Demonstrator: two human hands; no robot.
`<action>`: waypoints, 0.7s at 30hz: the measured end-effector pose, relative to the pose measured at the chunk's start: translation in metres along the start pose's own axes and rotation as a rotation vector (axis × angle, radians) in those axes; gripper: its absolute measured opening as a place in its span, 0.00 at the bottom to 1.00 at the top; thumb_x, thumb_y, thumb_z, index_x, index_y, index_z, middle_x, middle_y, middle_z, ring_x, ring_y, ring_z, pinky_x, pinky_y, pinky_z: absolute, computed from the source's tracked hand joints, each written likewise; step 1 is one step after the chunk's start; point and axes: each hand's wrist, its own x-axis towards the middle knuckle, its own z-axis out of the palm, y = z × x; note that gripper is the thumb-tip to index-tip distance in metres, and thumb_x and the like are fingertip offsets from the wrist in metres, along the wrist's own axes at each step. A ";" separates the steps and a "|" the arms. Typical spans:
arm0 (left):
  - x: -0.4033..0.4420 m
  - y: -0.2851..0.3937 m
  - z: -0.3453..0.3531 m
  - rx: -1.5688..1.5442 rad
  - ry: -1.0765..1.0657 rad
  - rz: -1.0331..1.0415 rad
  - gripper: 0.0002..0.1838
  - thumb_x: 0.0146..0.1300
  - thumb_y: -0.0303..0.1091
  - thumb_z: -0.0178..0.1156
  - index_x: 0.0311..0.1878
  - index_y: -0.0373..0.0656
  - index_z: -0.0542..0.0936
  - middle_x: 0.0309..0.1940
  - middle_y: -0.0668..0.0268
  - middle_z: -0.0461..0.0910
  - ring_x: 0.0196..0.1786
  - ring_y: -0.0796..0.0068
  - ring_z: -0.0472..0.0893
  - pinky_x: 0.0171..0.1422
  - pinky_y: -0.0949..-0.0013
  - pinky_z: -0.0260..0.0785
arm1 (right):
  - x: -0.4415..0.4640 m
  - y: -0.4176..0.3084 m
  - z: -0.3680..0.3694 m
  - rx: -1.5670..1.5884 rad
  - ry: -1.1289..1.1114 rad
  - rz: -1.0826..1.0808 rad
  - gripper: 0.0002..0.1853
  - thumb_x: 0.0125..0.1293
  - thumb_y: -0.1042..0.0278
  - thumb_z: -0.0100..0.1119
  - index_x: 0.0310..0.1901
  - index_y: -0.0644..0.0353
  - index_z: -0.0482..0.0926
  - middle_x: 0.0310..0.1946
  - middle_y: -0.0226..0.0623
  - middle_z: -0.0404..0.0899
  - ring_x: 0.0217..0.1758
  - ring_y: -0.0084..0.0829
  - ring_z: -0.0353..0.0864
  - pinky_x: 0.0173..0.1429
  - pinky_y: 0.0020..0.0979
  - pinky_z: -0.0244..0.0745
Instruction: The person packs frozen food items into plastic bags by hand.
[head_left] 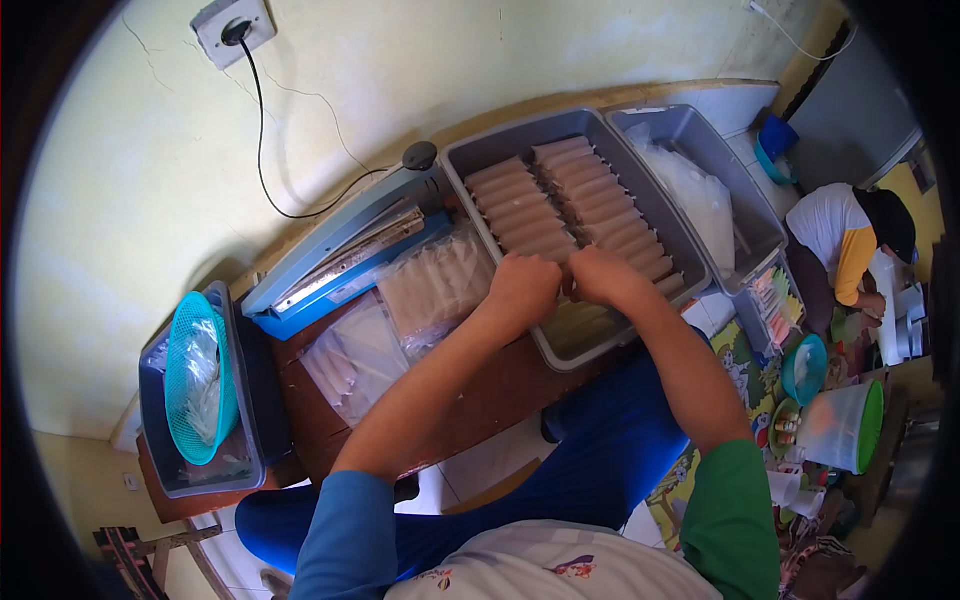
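Head view: filled tubes (517,208) are laid in two rows in a gray tub (643,190); left hand (527,287) and right hand (598,275) are held together over it, fingers curled; whether anything is gripped cannot be told; gentle handling seems best.

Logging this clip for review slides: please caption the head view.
Left hand and right hand meet over a grey tub holding rows of brownish, tube-shaped packets.
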 end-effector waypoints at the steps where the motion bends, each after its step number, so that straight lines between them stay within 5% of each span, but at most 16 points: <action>1: 0.001 0.001 0.001 -0.005 -0.003 -0.001 0.06 0.49 0.34 0.65 0.30 0.47 0.87 0.28 0.59 0.85 0.36 0.57 0.85 0.49 0.58 0.74 | 0.002 0.001 0.003 -0.007 -0.004 0.016 0.09 0.51 0.71 0.67 0.36 0.56 0.88 0.39 0.48 0.85 0.45 0.45 0.85 0.51 0.43 0.79; 9: 0.012 -0.004 0.001 0.084 0.170 -0.098 0.05 0.50 0.29 0.62 0.28 0.41 0.85 0.28 0.54 0.84 0.36 0.55 0.86 0.42 0.58 0.78 | 0.015 0.014 0.010 0.022 0.406 -0.024 0.11 0.58 0.75 0.56 0.41 0.57 0.85 0.37 0.52 0.83 0.44 0.51 0.84 0.48 0.48 0.78; 13: 0.022 -0.005 0.012 0.117 0.338 -0.133 0.05 0.51 0.27 0.61 0.30 0.43 0.85 0.29 0.56 0.85 0.36 0.58 0.86 0.40 0.59 0.78 | 0.026 0.010 0.020 0.050 0.447 -0.002 0.13 0.53 0.75 0.63 0.43 0.58 0.82 0.37 0.50 0.83 0.44 0.53 0.82 0.49 0.49 0.75; 21: 0.026 -0.004 0.011 0.154 0.249 -0.163 0.06 0.54 0.28 0.59 0.30 0.44 0.85 0.29 0.58 0.85 0.36 0.60 0.87 0.39 0.59 0.77 | 0.033 -0.001 0.029 0.005 0.503 0.037 0.10 0.59 0.74 0.56 0.42 0.56 0.81 0.34 0.53 0.82 0.42 0.55 0.82 0.45 0.53 0.76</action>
